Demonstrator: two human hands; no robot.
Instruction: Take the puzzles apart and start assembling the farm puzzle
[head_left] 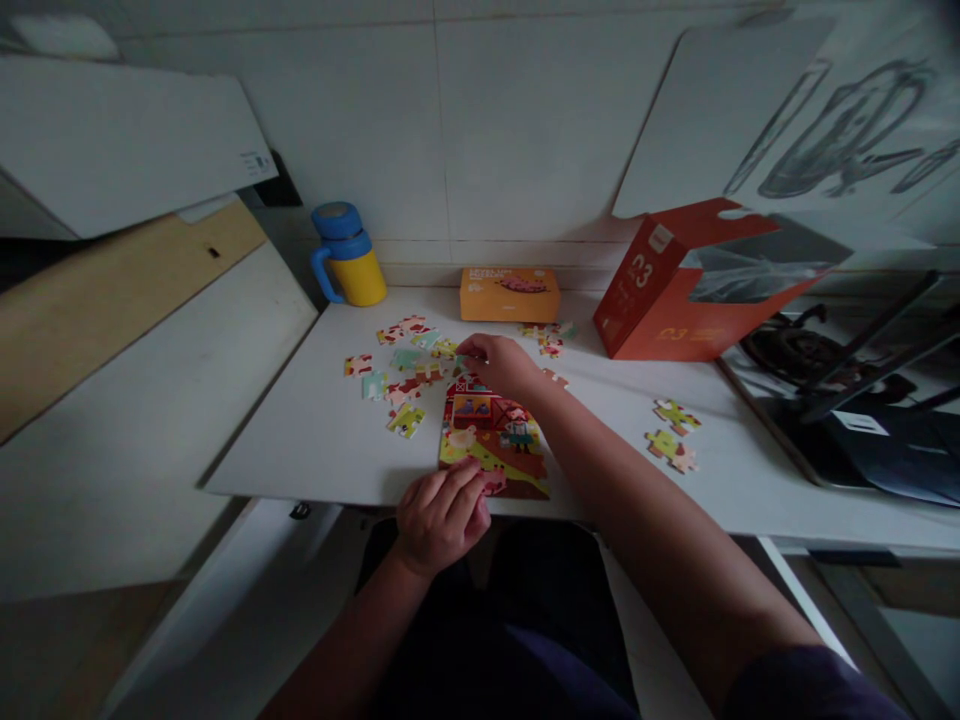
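My left hand (442,510) rests at the counter's front edge with its fingers curled together, touching the near left part of a partly assembled jigsaw puzzle (469,438). The puzzle shows a red barn, a figure and animals on yellow ground. At its far edge is my right hand (504,367), fingertips pinched on a small pale green puzzle piece (460,364) that they partly cover. Left of the puzzle lie several loose pieces, among them a yellow-green piece (406,420) and a red and white piece (358,365). More pieces (550,347) lie beyond my right hand.
An orange puzzle box (510,297) stands against the wall. To its left is a blue and yellow mug (355,262); to its right, a large red box (660,285). Two joined groups of pieces (672,450) lie right of my forearm. A stove (817,370) borders the white counter (300,440).
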